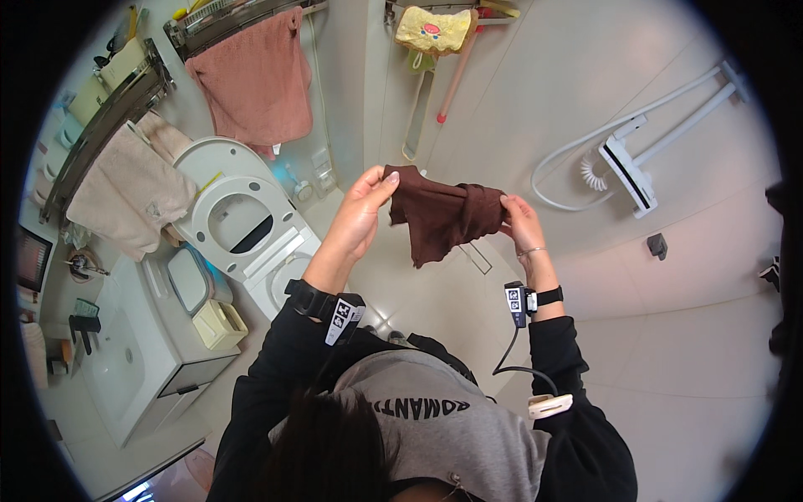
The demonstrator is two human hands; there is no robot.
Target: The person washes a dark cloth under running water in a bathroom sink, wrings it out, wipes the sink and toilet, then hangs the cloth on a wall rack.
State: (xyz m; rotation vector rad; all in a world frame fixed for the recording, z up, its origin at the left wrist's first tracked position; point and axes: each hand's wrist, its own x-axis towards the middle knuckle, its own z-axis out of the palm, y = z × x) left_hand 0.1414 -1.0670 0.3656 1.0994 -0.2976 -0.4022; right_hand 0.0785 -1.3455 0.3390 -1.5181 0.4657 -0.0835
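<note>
A dark brown piece of soft cloth (447, 213) is stretched between my two hands in front of me, creased and partly bunched toward its right end. It may be a small garment, but I cannot tell its kind. My left hand (360, 216) pinches its upper left corner between thumb and fingers. At the other end, my right hand (523, 224) grips the bunched edge, with some fingertips hidden behind the fabric. The lower left part of the cloth hangs loose over the floor.
To the left stands a toilet (276, 268) with its lid raised, near a washbasin (117, 356) and a cream bin (219, 325). A pink towel (259, 84) and a beige towel (130, 192) hang from racks. On the right wall is a white shower fixture (627, 176) with a hose.
</note>
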